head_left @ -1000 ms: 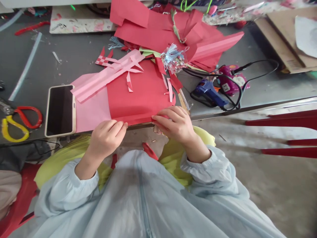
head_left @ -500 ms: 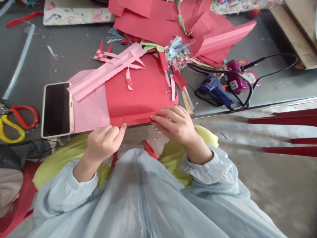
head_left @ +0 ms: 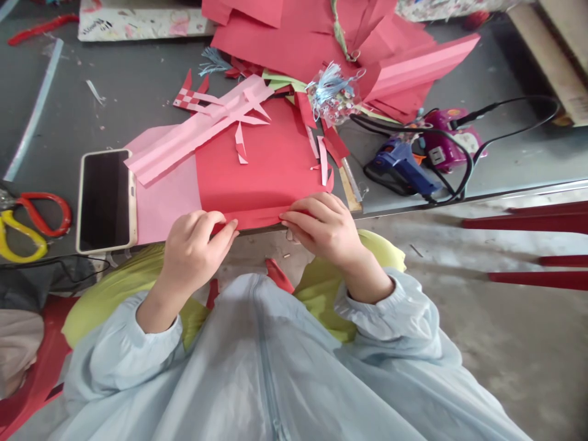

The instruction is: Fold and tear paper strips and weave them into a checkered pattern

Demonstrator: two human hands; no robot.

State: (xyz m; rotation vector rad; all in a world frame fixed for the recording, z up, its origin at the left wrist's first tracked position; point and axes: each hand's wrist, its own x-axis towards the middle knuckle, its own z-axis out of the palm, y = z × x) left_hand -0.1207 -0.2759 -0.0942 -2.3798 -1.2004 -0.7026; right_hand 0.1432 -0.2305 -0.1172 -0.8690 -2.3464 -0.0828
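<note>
A red paper sheet lies at the near edge of the grey table, its front edge folded into a narrow strip. My left hand pinches that folded edge near its left end, fingers curled. My right hand presses and pinches the same fold at its right end. A pink sheet lies under the red one on the left, with folded pink strips across both.
A phone lies left of the papers, scissors with red and yellow handles further left. A blue glue gun with black cable and a purple device sit right. More red paper is piled behind. Red bars stand at right.
My left hand has come back up onto the folded red edge after slipping slightly below it. My right hand stays in place on the fold.
</note>
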